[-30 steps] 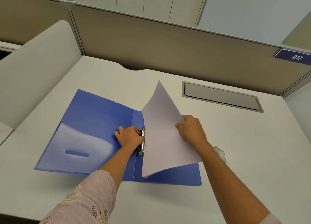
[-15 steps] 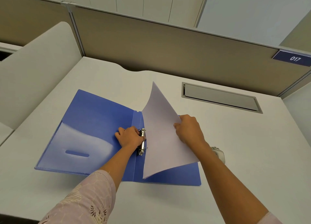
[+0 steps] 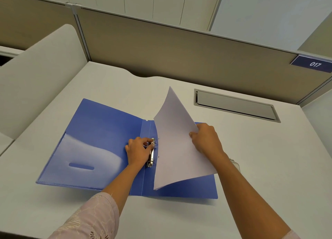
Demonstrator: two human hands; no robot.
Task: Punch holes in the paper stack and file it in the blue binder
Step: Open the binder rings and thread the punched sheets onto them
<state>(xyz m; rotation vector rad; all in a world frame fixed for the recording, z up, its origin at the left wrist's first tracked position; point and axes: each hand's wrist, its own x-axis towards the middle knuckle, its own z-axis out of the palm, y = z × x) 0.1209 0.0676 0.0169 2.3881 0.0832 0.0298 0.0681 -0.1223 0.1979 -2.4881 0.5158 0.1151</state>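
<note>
The left hand (image 3: 138, 151) lies on the spine of the open binder, its curled fingers and thumb pinching the upper end of the shiny metal ring clip (image 3: 151, 153). The right hand (image 3: 206, 140) grips the thin stack of white paper sheets (image 3: 175, 149) by its right edge, thumb on top and fingers hidden beneath. The stack is lifted and tilted, its far corner curling upward, while its punched left edge hangs just beside the clip; two small holes show along that edge. The near corner of the sheets fans slightly.

Under both hands the glossy blue plastic binder (image 3: 107, 127) lies open and flat on the smooth white desk (image 3: 269, 167), the paper held over its right cover. Its left cover carries a translucent inner pocket with an oblong slot.

A pale pink patterned sleeve (image 3: 93, 219) covers the left upper arm. Behind the right forearm a small clear-and-metal object (image 3: 235, 164) peeks out, too hidden to identify. Farther back sit a rectangular grey recessed flap (image 3: 235, 106), a beige fabric partition (image 3: 179, 53), a rounded white side divider (image 3: 36, 73), and a dark blue plate reading 017 (image 3: 314, 64).
</note>
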